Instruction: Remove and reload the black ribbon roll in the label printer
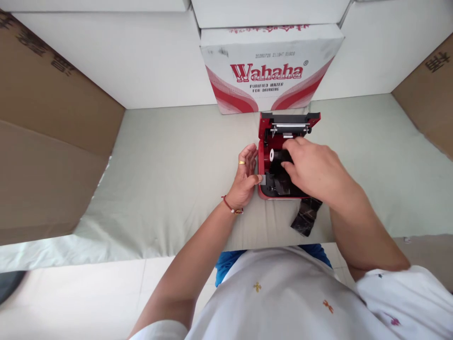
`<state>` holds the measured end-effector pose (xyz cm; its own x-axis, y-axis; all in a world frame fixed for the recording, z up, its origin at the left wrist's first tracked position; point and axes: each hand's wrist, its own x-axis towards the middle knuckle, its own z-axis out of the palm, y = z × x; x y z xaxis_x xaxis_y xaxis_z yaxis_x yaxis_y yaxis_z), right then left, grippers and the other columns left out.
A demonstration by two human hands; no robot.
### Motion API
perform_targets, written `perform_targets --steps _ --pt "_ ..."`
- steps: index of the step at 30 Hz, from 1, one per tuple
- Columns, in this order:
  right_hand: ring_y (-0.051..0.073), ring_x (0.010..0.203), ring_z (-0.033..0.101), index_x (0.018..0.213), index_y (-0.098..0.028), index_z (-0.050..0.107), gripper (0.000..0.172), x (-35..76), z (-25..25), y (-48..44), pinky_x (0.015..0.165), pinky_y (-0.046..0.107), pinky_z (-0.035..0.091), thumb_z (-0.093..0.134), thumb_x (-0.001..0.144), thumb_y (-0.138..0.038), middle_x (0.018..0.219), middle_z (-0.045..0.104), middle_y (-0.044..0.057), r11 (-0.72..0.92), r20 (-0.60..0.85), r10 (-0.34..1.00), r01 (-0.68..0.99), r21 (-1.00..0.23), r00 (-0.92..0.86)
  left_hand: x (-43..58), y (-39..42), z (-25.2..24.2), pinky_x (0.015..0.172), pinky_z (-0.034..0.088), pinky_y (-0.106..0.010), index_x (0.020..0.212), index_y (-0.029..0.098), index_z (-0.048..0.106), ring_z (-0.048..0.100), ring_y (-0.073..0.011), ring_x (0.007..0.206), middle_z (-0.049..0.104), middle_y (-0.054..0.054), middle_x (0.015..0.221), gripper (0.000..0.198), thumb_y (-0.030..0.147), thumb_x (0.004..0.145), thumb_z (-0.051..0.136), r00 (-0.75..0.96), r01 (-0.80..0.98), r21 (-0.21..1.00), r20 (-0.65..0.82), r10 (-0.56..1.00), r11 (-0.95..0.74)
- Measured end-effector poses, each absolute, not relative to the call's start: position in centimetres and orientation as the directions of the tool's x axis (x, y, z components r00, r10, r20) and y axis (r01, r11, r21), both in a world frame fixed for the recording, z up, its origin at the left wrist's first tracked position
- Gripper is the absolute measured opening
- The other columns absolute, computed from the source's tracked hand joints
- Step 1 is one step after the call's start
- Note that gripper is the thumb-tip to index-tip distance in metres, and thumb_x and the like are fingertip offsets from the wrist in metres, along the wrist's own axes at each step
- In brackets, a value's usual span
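Observation:
A red and black label printer (262,163) stands on the cloth with its lid (290,123) raised. My left hand (246,174) braces its left side, fingers against the outer wall and thumb over the rim by a small grey piece (262,179). Inside the printer lies a black ribbon roll (278,156) with a white core end showing at the left. My right hand (313,167) reaches in from the right, its thumb and fingers curled round the roll; the roll's right end is hidden beneath it. A loose length of shiny black ribbon (306,216) hangs over the printer's front onto the cloth.
Behind the printer a white and red Wahaha water carton (272,71) leans against large white boxes (106,61). Brown cardboard boxes stand at the left (46,141) and right (430,94). Pale green cloth (170,189) covers the table up to its front edge.

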<state>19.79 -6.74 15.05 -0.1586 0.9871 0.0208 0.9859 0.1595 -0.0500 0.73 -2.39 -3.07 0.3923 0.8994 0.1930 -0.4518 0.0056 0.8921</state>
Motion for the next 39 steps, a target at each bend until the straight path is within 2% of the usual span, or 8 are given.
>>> perform_targets --steps 5,9,12,18,24,29,35,39 --pt "0.023 0.074 0.076 0.128 -0.031 0.076 0.021 26.1 17.1 -12.2 0.064 0.038 0.058 0.063 0.115 -0.042 0.111 0.086 0.006 0.287 0.221 0.953 0.849 -0.443 -0.206 0.6 -2.4 -3.0 0.149 0.028 -0.055 0.162 0.045 0.052 0.035 -0.036 0.181 0.046 -0.004 0.187 0.101 0.063 0.076 0.102 0.387 -0.45 0.893 0.187 0.903 0.008" --pt "0.022 0.053 0.066 0.119 -0.035 0.08 0.037 34.7 14.7 -14.4 0.047 0.042 0.047 0.068 0.111 -0.069 0.084 0.083 0.008 0.104 0.223 0.975 0.932 -0.346 -0.026 0.7 -2.3 -2.8 0.148 0.031 -0.056 0.161 0.043 0.054 0.037 -0.0375 0.18 0.048 -0.006 0.185 0.102 0.066 0.074 0.102 0.39 -0.445 0.895 0.182 0.903 0.012" --pt "0.023 0.052 0.068 0.111 -0.037 0.081 0.032 39.4 10.3 -14.8 0.045 0.04 0.047 0.066 0.113 -0.066 0.075 0.081 0.007 0.017 0.116 0.993 0.957 -0.291 0.018 0.6 -2.2 -2.7 0.148 0.031 -0.055 0.16 0.043 0.055 0.037 -0.0365 0.179 0.049 -0.005 0.185 0.099 0.065 0.076 0.102 0.396 -0.449 0.893 0.184 0.899 0.015" --pt "0.034 0.078 0.08 0.119 -0.024 0.086 0.048 39.1 4.1 -15.9 0.064 0.049 0.063 0.056 0.112 -0.061 0.107 0.085 0.015 -0.006 0.166 0.985 0.968 -0.25 0.049 0.4 -2.2 -2.7 0.146 0.035 -0.053 0.157 0.044 0.058 0.04 -0.0352 0.177 0.051 -0.003 0.183 0.097 0.062 0.074 0.103 0.379 -0.454 0.891 0.167 0.91 0.025" --pt "0.03 0.102 0.084 0.131 -0.027 0.086 0.034 33.2 5.6 -16.1 0.088 0.046 0.068 0.061 0.114 -0.043 0.127 0.086 0.011 0.081 0.174 0.985 0.933 -0.351 -0.02 0.1 -2.3 -2.7 0.146 0.034 -0.052 0.155 0.045 0.061 0.041 -0.0324 0.176 0.055 -0.001 0.18 0.089 0.057 0.077 0.102 0.379 -0.44 0.897 0.15 0.913 0.035" --pt "0.029 0.093 0.084 0.131 -0.021 0.085 0.032 30.5 5.3 -14.3 0.078 0.039 0.065 0.069 0.106 -0.031 0.113 0.086 0.012 0.101 -0.055 0.991 0.942 -0.319 -0.125 0.3 -2.5 -2.5 0.142 0.039 -0.053 0.154 0.044 0.062 0.046 -0.0335 0.173 0.056 -0.002 0.179 0.085 0.056 0.079 0.101 0.377 -0.444 0.896 0.164 0.912 0.022" --pt "0.023 0.094 0.084 0.136 -0.034 0.086 0.03 31.4 12.4 -15.4 0.077 0.034 0.069 0.072 0.113 -0.046 0.121 0.087 0.006 0.327 -0.003 0.9 0.681 -0.656 -0.436 0.7 -2.3 -2.6 0.141 0.039 -0.055 0.153 0.043 0.062 0.045 -0.0353 0.173 0.057 -0.002 0.177 0.087 0.061 0.078 0.101 0.383 -0.455 0.89 0.188 0.905 0.007" --pt "0.02 0.083 0.081 0.138 -0.041 0.086 0.03 29.8 17.2 -13.5 0.067 0.032 0.064 0.074 0.113 -0.052 0.123 0.089 0.002 0.384 0.073 0.886 0.635 -0.67 -0.458 0.8 -2.3 -2.6 0.14 0.04 -0.055 0.155 0.043 0.061 0.046 -0.0354 0.171 0.056 -0.003 0.178 0.088 0.062 0.079 0.1 0.388 -0.452 0.892 0.199 0.9 -0.002"
